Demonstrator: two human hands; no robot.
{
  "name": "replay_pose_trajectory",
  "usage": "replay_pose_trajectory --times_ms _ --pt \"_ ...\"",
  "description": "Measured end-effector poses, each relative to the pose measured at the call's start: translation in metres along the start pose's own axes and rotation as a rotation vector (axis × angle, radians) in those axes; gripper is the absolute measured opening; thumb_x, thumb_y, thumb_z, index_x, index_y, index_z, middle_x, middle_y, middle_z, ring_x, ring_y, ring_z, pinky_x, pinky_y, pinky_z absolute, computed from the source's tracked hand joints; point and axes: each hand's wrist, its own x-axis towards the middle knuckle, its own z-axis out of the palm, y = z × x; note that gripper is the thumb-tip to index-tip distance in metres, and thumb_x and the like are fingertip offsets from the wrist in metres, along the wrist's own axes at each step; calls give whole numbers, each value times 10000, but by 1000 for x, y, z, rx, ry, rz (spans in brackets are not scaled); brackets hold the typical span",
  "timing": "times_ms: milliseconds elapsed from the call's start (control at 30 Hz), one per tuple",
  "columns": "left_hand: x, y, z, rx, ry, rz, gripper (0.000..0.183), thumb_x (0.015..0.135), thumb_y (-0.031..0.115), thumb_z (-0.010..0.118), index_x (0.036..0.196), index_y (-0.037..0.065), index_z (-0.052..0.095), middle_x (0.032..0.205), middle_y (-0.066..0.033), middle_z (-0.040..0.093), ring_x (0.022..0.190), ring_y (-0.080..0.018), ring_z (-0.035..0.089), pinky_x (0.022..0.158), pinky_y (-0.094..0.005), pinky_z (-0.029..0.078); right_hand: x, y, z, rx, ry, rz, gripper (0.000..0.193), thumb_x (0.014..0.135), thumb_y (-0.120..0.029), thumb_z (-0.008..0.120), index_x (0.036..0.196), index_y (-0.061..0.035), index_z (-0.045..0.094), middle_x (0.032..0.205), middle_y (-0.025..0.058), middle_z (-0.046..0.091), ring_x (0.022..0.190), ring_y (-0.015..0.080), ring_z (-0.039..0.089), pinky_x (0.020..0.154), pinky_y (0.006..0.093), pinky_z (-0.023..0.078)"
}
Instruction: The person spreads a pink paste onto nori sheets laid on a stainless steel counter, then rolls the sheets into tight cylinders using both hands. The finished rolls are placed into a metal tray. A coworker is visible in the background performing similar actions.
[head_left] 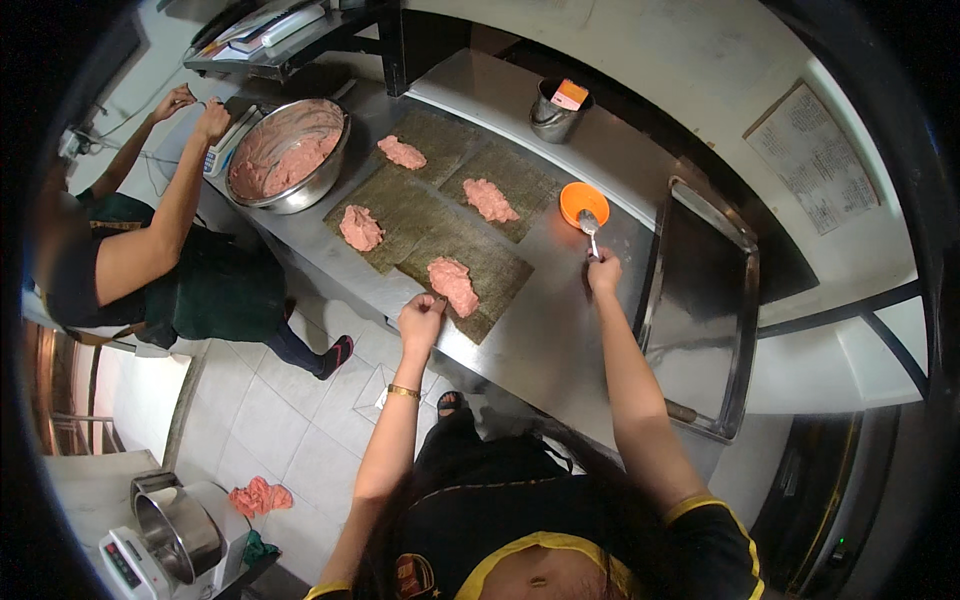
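The left hand (420, 318) rests at the counter's (560, 330) near edge, its fingers curled and touching the corner of the nearest seaweed sheet (468, 272), just beside that sheet's pink paste (453, 284). The right hand (603, 272) is closed around a spoon (590, 228), whose bowl lies in the orange bowl (583, 200) further back on the counter. Three more sheets (each with its own lump of paste) lie beyond the first, toward a big steel bowl (290, 152) of paste at the far left end. A tray (700, 300) sits at the right end. Another person (150, 250) stands at the far left.
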Motion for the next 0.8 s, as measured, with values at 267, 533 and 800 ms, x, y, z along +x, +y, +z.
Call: replay_pose_trajectory --times_ms 267,533,800 --pt "-6 -4 4 -825 -348 -208 80 869 113 554 859 114 475 761 32 467 680 -94 514 696 -284 513 -86 18 -20 593 -250 -157 182 844 31 518 968 -29 637 807 -30 567 738 51 470 673 200 362" --pt "-11 -1 44 -720 -822 -376 123 873 139 517 986 95 532 890 -24 590 794 -146 594 687 -303 488 -153 17 -44 774 -386 21 246 884 -39 438 1025 -17 638 815 -16 549 706 77 466 650 215 378" --pt "-31 12 109 -306 -973 -232 263 875 169 538 1108 50 554 1016 -61 609 898 -204 612 825 -361 497 -154 61 -91 681 -290 318 331 910 -95 502 1220 -62 614 695 -88 476 585 24 379 544 183 300"
